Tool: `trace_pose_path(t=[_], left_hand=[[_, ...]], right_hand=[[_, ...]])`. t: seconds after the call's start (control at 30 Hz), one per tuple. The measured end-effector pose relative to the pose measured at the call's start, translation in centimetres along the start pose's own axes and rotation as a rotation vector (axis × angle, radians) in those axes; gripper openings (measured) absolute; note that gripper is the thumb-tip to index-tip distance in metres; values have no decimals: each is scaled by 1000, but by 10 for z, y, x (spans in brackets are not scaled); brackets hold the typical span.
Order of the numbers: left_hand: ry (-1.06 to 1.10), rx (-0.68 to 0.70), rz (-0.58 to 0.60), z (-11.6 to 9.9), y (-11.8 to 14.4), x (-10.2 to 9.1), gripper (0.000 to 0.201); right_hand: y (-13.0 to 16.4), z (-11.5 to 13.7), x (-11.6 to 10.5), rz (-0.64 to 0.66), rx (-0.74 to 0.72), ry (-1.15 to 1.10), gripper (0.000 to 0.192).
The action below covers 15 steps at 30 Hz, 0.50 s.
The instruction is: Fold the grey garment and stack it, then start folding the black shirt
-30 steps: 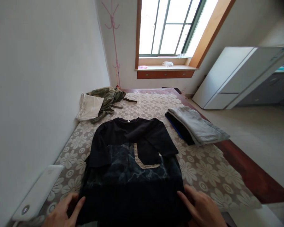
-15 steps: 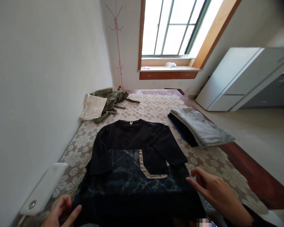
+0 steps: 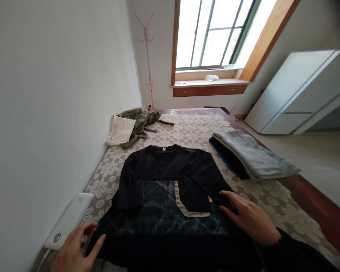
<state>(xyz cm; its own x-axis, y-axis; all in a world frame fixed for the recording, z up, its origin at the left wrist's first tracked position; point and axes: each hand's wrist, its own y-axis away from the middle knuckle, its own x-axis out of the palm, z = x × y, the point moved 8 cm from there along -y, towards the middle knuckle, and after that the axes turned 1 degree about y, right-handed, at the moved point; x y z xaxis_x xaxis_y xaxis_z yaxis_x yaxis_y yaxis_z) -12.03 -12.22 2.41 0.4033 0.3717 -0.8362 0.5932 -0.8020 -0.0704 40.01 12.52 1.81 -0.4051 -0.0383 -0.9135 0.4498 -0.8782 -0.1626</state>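
Observation:
A dark short-sleeved shirt lies flat in front of me, neck opening away from me. It has a marbled dark panel and a beige-trimmed pocket edge, and its sleeves lie folded inward over the front. At its lower left edge is my left hand, thumb and fingers apart around the border of the cloth; whether it presses on the fabric I cannot tell. My right hand rests its fingertips on the shirt's right side near the sleeve end, thumb and fingers spread. The hem nearest me is lost in shadow.
A white power strip sits by the wall at left. Folded grey trousers lie over black and blue clothes at right. An olive backpack and cream cloth are at the far left of the patterned tablecloth.
My right hand has moved inward onto the shirt's right side. My left hand has come up to its left edge. The view has shifted slightly, so the scene sits further right.

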Motion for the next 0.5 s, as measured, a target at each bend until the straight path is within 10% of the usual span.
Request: trace_pose_path(t=[0.13,0.3,0.5], left_hand=[[-117,151,94,-71,-17,30,68],[-209,58,138,-100,-42,60,71],[230,-39,98,-67,-112,24,45]], right_hand=[[-8,25,-12,-104,-198,94,27],[-13,41,-8,-101,-354,58,24],[-14,-69,-45,-486,254,-342,22]])
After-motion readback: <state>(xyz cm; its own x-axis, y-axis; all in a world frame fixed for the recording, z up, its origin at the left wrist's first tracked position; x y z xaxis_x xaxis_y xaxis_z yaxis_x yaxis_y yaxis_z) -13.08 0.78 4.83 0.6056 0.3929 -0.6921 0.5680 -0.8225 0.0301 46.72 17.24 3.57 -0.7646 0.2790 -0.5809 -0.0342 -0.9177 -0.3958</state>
